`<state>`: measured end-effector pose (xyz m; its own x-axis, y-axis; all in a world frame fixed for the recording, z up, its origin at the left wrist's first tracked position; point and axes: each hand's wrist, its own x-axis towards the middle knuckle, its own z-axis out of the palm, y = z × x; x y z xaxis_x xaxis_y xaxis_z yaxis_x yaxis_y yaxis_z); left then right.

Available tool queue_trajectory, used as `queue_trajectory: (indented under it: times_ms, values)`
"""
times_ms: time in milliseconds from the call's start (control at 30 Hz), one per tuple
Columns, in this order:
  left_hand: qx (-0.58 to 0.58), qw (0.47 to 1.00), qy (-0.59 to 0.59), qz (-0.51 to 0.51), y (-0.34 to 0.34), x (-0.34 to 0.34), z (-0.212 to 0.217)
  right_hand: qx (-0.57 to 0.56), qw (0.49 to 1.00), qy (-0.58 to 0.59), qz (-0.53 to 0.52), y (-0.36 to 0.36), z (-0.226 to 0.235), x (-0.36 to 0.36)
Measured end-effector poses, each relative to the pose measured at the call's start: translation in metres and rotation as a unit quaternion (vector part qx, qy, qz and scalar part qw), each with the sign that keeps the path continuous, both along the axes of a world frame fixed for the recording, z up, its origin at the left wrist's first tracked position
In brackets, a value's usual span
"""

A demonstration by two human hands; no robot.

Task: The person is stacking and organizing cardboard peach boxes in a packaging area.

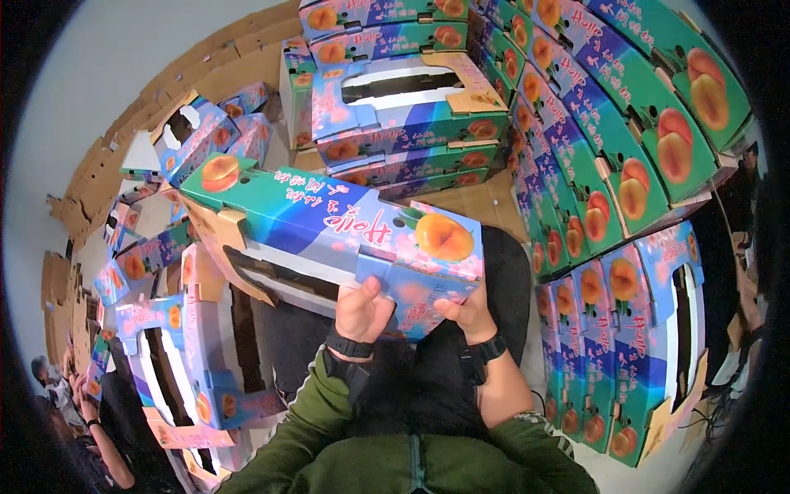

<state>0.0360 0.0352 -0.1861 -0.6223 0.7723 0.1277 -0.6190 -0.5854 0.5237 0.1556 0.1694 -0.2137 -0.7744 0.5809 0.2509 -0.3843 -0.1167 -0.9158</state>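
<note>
A printed cardboard fruit box (317, 216) is held tilted in front of me, its far left end raised. It is green, blue and pink with peach pictures; its long printed side faces up and its cut-out top faces toward me. My left hand (362, 313) is closed on the near edge, by a light-blue flap near the right end, thumb up. At the near right corner my right hand (467, 311) is closed on the box, thumb lying on the end panel. The fingertips of both hands are hidden behind the cardboard.
A stack of similar boxes (411, 123) stands ahead, and a tall curved-looking wall of stacked boxes (609, 123) rises at right. More boxes (588, 346) stand on end beside me at right. Loose boxes (189, 346) crowd the left. Another person's arm (107, 449) shows at lower left.
</note>
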Motion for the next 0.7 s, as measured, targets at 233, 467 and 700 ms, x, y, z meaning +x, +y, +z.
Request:
queue_trajectory:
  times_ms: [233, 467, 700]
  values:
    - [-0.038, 0.999, -0.002, 0.015, 0.002, 0.0, -0.01, 0.007, 1.0, -0.006, 0.004, 0.008, -0.009, -0.002]
    - [-0.119, 0.99, -0.035, 0.066, 0.044, -0.035, 0.008, 0.018, 0.996, -0.081, 0.023, 0.012, -0.015, -0.018]
    - [0.008, 0.988, -0.152, 0.014, 0.073, -0.103, 0.062, -0.016, 0.991, -0.114, 0.07, -0.01, -0.003, -0.014]
